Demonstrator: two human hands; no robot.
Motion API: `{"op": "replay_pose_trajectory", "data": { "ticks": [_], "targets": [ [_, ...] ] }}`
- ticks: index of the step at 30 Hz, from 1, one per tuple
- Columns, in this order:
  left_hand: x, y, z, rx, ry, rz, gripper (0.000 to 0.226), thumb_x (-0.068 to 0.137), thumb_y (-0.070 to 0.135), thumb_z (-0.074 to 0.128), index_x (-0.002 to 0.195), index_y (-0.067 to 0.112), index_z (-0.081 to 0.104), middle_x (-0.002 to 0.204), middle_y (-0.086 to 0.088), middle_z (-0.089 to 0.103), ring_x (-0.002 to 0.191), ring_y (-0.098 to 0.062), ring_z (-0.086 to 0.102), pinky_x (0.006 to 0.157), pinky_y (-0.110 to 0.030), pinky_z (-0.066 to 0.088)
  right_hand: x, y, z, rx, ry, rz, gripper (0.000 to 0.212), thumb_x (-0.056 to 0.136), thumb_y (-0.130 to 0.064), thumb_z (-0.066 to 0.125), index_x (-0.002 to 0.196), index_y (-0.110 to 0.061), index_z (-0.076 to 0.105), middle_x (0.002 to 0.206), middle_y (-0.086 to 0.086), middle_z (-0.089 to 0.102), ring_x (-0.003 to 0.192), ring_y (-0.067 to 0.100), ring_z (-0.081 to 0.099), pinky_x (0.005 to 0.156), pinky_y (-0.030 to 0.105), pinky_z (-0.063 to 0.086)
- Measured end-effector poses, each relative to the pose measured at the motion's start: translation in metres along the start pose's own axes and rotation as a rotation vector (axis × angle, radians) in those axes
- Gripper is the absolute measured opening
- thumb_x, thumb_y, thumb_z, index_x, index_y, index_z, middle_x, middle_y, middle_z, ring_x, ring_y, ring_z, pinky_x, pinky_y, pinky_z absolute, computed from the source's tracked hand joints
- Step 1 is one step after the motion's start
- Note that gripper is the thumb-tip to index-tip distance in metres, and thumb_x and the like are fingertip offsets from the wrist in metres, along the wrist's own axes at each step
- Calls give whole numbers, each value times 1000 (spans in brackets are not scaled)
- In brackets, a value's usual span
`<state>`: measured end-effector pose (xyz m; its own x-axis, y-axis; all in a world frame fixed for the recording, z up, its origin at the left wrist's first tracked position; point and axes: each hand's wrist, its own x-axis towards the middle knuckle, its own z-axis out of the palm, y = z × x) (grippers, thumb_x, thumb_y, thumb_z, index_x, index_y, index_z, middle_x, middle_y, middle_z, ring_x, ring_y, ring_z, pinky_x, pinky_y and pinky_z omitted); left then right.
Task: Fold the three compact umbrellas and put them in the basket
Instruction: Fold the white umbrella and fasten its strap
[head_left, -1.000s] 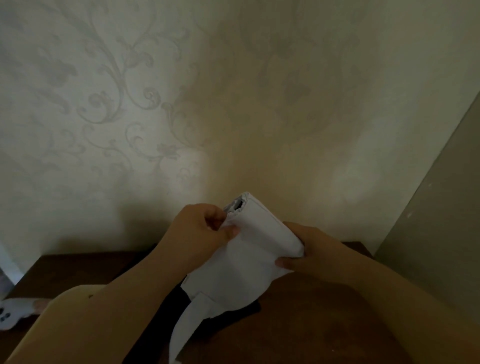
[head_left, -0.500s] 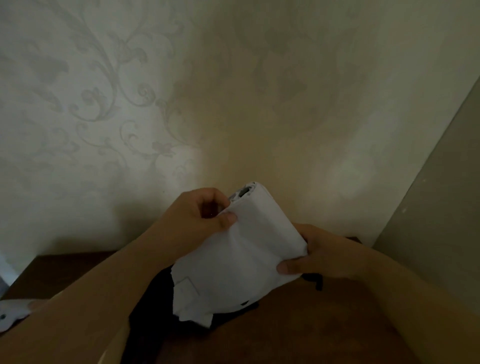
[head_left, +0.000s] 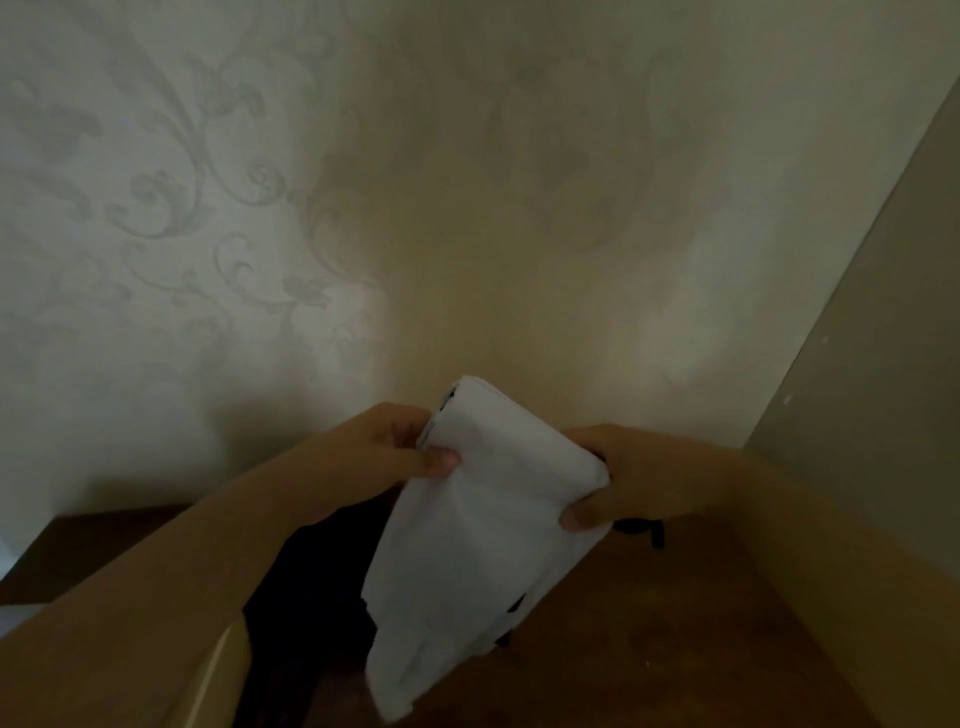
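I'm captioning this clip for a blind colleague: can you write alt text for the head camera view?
Two bare hands hold a white fabric compact umbrella above a dark brown wooden tabletop: the left hand pinches its upper end, and the right hand grips its side. A pale wall with faint floral scrollwork rises behind.
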<state>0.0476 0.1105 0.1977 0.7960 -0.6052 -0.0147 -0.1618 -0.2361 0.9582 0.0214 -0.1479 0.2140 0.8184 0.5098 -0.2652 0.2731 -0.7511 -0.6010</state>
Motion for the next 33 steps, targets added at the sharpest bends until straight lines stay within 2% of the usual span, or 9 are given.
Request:
{"op": "replay_pose_trajectory", "data": {
  "ticks": [2,7,9,11,14,18,26,29,33],
  "targets": [
    [2,-5,4,-46,31,-5,28,85,18,61,110,5,66,104,-7,72,97,-22,69,82,-32,56,0,-8,-6,-46,-17,28,43,86,-31,67,125,-29,50,102,-20,56,76,-15,57,73,11,50],
    [9,-15,14,-147,111,-29,20,85,18,59,96,5,69,95,-13,73,87,-29,70,75,-36,58,20,-20,3,-84,183,85,56,76,-60,62,122,-30,50,115,-9,59,99,8,60,89,30,52],
    [12,-19,19,-144,139,-46,27,81,23,65,94,-1,68,96,-22,70,88,-39,67,79,-46,54,31,-20,12,-88,259,56,60,78,-55,65,128,-26,47,120,-6,57,105,13,58,91,31,50],
    [14,-19,20,-133,120,-72,36,81,28,69,100,-3,66,101,-27,67,91,-45,64,83,-53,51,38,-19,17,8,300,16,47,79,-44,71,119,-32,51,111,-14,59,97,-1,58,83,15,48],
    [18,-13,19,-141,59,-132,27,87,26,62,107,10,67,104,-14,71,94,-31,68,85,-45,53,38,-16,16,139,291,-26,33,79,-32,74,102,-42,52,93,-27,54,73,-21,53,64,2,45],
    [24,-1,21,67,15,-140,20,81,30,69,100,26,66,94,4,72,81,-5,69,70,-21,56,40,-16,15,134,336,35,34,79,-31,75,108,-33,56,96,-14,58,85,4,57,70,17,46],
    [27,-7,20,22,57,-80,43,68,26,73,105,4,67,102,-20,69,93,-36,67,84,-55,53,34,-14,8,178,194,106,62,68,-31,83,120,-34,50,107,-18,58,100,7,58,78,20,47],
    [29,-9,22,-28,24,-73,43,69,29,74,109,14,67,105,-12,70,96,-31,67,85,-50,54,34,-11,8,258,227,127,53,70,-25,82,117,-29,57,109,-9,64,97,10,61,82,27,52],
    [26,-10,19,197,-98,-153,50,69,31,82,114,28,61,108,5,69,98,-14,66,84,-36,56,29,-4,5,440,281,96,35,79,-10,74,112,-14,65,110,8,68,101,24,65,90,42,54]
  ]
}}
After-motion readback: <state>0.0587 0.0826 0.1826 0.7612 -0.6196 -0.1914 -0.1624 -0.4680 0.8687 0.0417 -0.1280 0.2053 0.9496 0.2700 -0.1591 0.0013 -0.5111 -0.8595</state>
